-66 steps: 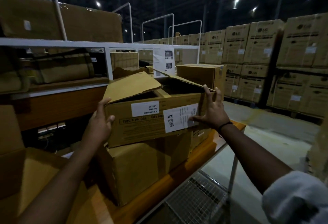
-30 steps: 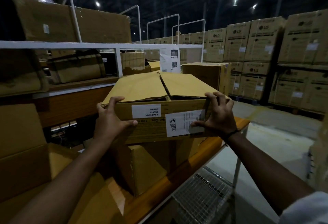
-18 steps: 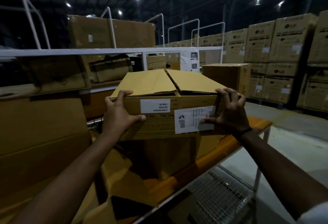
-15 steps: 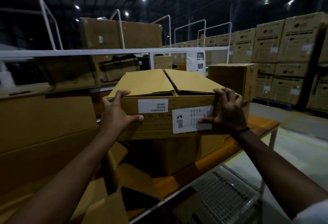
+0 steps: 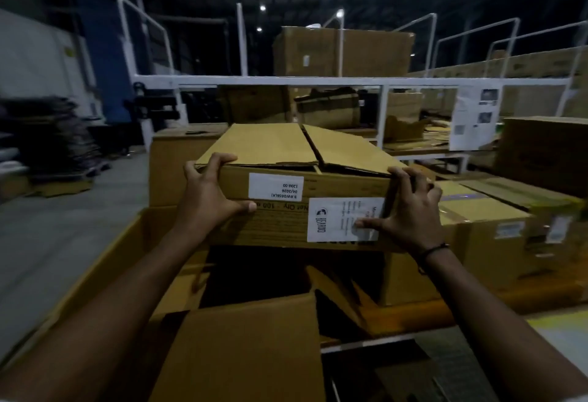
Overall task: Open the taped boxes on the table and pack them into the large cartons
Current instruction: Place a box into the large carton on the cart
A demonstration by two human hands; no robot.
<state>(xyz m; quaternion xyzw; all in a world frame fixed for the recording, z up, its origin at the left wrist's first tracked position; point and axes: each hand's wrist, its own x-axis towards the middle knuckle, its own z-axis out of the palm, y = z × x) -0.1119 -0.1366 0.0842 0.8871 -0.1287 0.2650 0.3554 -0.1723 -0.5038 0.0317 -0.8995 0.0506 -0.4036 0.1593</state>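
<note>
The box, gripped at its corners by the left hand and right hand, fingers spread, hangs over an open carton in a dim warehouse.

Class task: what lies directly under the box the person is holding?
Under the held box gapes a large open carton, its flaps spread and interior dark. Any contents are hidden by shadow.

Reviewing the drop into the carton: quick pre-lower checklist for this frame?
1. Left hand grips the labelled box at its left corner: ok.
2. Right hand grips the right corner: ok.
3. Box flaps folded down: ok, untaped.
4. Box over the open large carton: ok.
5. Carton's near flap clear of the drop: cannot tell.
6. Space inside carton: cannot tell, too dark.
</note>
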